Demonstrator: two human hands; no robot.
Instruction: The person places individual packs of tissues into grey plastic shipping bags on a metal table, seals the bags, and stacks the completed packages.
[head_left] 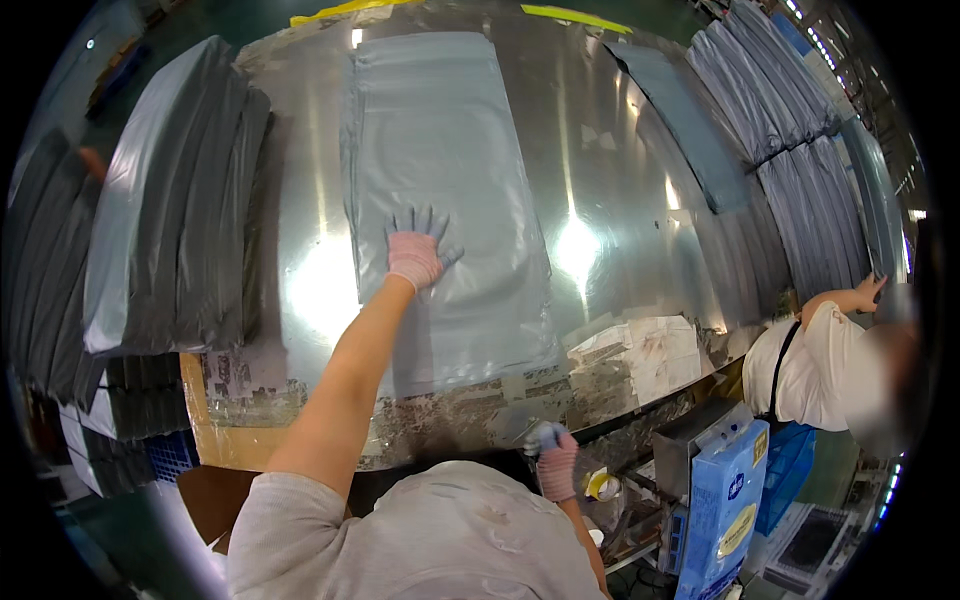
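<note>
My left hand (414, 255), in a pink glove with grey-blue fingers, lies flat with fingers spread on a flat stack of grey plastic bags or sheets (440, 130). The stack stretches lengthwise away from me over a shiny metal tabletop (590, 190). Down at the table's front edge is my right hand (553, 459), gloved the same way. Its fingers are curled and slightly smeared; what they hold, if anything, is too small to make out.
Tall piles of folded grey plastic (165, 210) stand at the left, more grey bundles (770, 110) at the right. A co-worker (815, 360) reaches toward the right piles. Below my right side are a blue package (720, 510) and a tape roll (602, 486). Worn white paper (645, 360) covers the table's front.
</note>
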